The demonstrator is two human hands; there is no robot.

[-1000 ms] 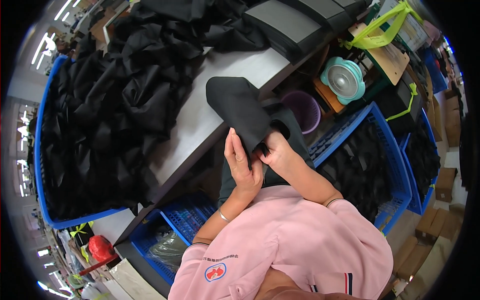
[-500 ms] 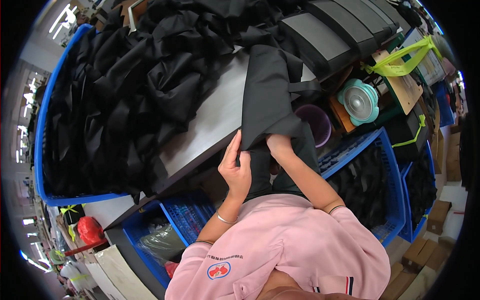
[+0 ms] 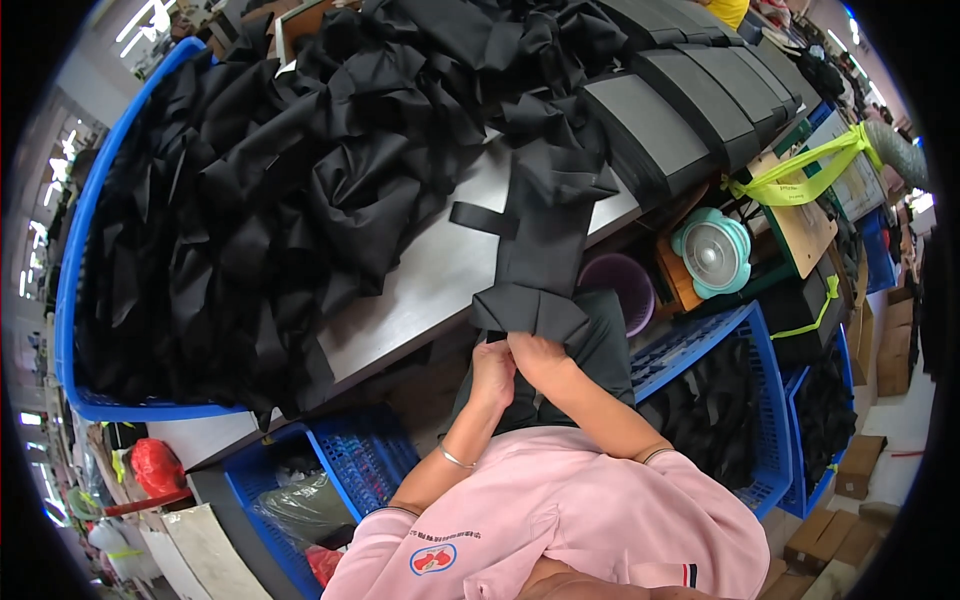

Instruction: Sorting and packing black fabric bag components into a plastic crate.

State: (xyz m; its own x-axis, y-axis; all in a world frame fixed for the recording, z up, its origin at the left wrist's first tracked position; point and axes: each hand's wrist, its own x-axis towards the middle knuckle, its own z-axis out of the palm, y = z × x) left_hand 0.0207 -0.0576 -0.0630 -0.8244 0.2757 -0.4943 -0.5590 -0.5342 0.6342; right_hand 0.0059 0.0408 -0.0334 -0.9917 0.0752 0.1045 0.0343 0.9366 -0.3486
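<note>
A black fabric bag (image 3: 545, 250) stretches from the metal tabletop over its front edge to my lap, a strap loop standing out from its left side. Its near end is bunched into folds. My left hand (image 3: 493, 372) is closed at that near edge, fingertips pinched together on the cloth. Right beside it, my right hand (image 3: 537, 358) also grips the edge, its fingers partly tucked under the folds. The two hands touch or nearly touch. What the fingertips do beneath the cloth is hidden.
A large blue crate (image 3: 75, 300) heaped with black fabric pieces (image 3: 270, 200) fills the left. Flat stacked black bags (image 3: 655, 120) lie at the far right. Right of my lap are a purple bin (image 3: 640, 310), a teal fan (image 3: 712, 253) and another blue crate (image 3: 785, 430).
The bag has been turned, so its strap now points left and its near end is folded up. My left hand has closed on the edge, and both hands have come together nearer my body.
</note>
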